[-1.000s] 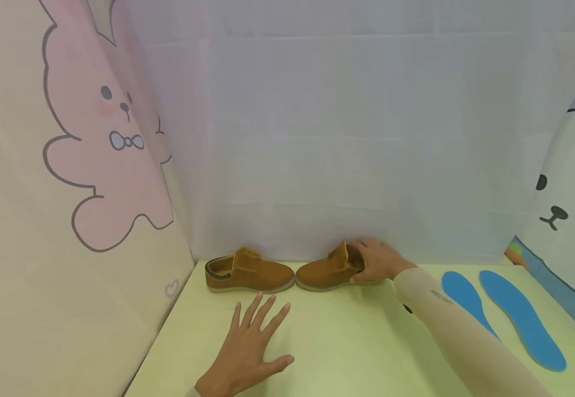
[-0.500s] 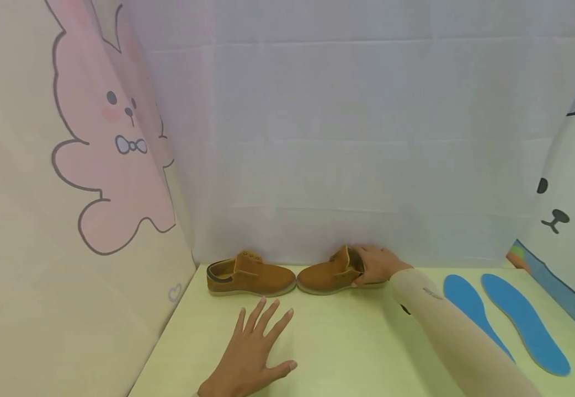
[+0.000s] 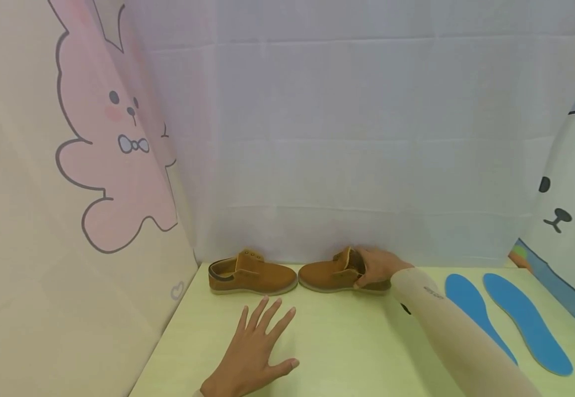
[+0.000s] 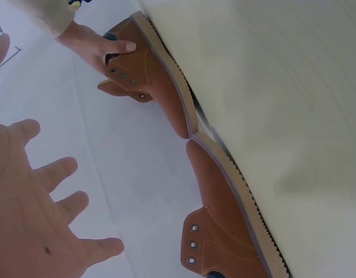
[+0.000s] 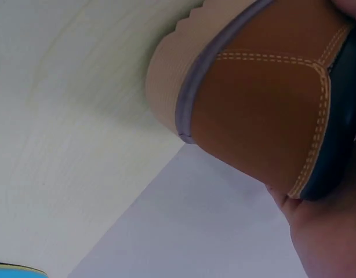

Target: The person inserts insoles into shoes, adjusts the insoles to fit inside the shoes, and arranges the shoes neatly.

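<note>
Two brown lace-less shoes stand toe to toe at the back of the pale table. The right-hand shoe (image 3: 322,275) is gripped by my right hand (image 3: 379,264) at its ankle opening, the thumb on the near side. In the right wrist view, the heel (image 5: 259,110) of this shoe fills much of the frame beside the palm. My left hand (image 3: 248,358) hovers in front of the left-hand shoe (image 3: 265,278), fingers spread, holding nothing. From the left wrist, the pale soles and eyelet flaps of both shoes show beyond my left fingers (image 4: 56,174).
Two blue insoles (image 3: 528,325) lie side by side on the table's right part, one partly behind my right sleeve (image 3: 446,325). A white cloth (image 3: 317,138) hangs right behind the shoes. Printed cloths with cartoon animals (image 3: 113,165) flank both sides.
The view has shifted slightly. My right hand sits a little lower around the shoe's opening than a second ago. The left hand stays spread in nearly the same place.
</note>
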`<state>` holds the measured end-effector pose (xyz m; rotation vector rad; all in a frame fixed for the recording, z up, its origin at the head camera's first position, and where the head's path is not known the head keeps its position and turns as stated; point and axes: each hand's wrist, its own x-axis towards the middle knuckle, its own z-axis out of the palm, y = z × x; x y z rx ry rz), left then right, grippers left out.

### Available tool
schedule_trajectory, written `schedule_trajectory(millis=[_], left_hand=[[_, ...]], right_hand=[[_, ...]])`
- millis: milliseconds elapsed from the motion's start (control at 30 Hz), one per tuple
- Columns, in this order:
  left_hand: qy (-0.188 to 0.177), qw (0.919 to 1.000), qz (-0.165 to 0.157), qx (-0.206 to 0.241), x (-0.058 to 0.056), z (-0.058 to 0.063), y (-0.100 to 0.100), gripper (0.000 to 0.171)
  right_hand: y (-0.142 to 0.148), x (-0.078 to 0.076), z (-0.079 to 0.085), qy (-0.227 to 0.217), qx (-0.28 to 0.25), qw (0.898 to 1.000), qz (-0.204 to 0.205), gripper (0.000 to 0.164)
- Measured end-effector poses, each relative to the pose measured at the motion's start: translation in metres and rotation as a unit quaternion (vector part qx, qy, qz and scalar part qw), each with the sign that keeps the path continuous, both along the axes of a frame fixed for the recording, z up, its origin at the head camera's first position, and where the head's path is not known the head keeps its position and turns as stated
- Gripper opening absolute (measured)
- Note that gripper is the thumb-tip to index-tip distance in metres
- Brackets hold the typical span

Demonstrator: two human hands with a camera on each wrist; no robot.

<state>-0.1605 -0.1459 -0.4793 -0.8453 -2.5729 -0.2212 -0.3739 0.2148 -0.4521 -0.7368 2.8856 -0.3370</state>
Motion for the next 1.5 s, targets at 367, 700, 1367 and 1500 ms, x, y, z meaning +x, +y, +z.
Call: schedule_trajectory(millis=[367, 700, 1367, 1500], left_hand=[[-0.002, 1.0000, -0.004, 0.003, 0.002, 0.003, 0.004, 0.087], [0.003, 1.0000, -0.009, -0.004, 0.002, 0.004, 0.005, 0.088], [0.010, 0.9998, -0.016, -0.005, 0.003, 0.011, 0.006, 0.086], [0.005, 0.9998, -0.020, -0.002, 0.003, 0.012, 0.009, 0.086]], right_hand=[[0.006, 0.007, -0.013, 0.021, -0.021, 0.999, -0.033, 0.111], [0.016, 0.031, -0.019, 0.081, -0.033, 0.995, -0.050, 0.101], [0.001, 0.092, -0.007, 0.124, -0.057, 0.989, -0.061, 0.068], [-0.007, 0.102, -0.009, 0.120, -0.045, 0.990, -0.055, 0.076]])
